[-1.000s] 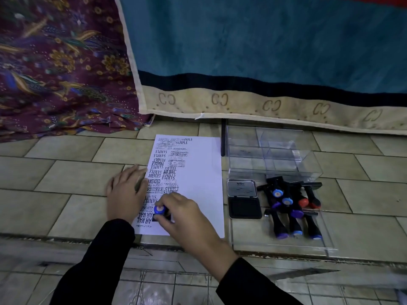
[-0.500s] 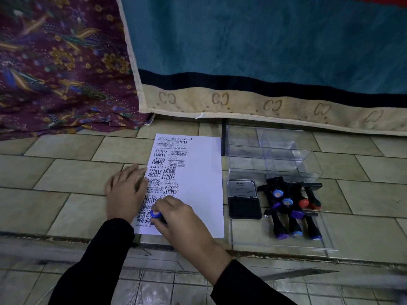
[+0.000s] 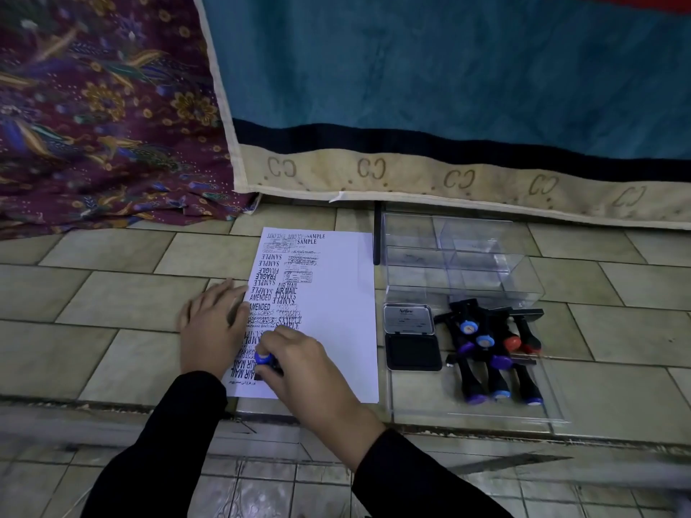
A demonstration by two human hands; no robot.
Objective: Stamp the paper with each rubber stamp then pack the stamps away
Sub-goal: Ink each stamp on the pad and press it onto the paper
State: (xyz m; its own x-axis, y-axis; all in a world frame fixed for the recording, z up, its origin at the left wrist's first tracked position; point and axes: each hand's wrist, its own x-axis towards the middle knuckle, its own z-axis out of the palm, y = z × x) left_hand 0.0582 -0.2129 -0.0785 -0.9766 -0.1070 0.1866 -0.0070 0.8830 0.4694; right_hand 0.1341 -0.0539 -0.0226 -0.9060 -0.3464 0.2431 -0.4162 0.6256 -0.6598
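The left hand [image 3: 213,327] lies flat with its fingers straight, its fingertips pressing the left edge of a white sheet of paper [image 3: 336,330] on the beige tiled floor [image 3: 112,293]. Just to the right of it, the right hand [image 3: 299,372] curls its fingers and thumb round a small black rubber stamp with a blue cap [image 3: 263,357]. It holds the stamp down on the near left part of the sheet, among rows of dark printed words.

To the right of the right hand, off the paper's edge, sits an open black ink pad with a silver lid [image 3: 411,336]. Beyond that lies a heap of black-handled stamps with blue, purple and red caps [image 3: 486,349], resting on a clear plastic tray [image 3: 553,420]. Farther from the hands, behind the heap, stands a clear plastic compartment box [image 3: 463,271]. Past everything hang a teal blanket with a beige border [image 3: 448,87] and a maroon floral cloth [image 3: 93,106].
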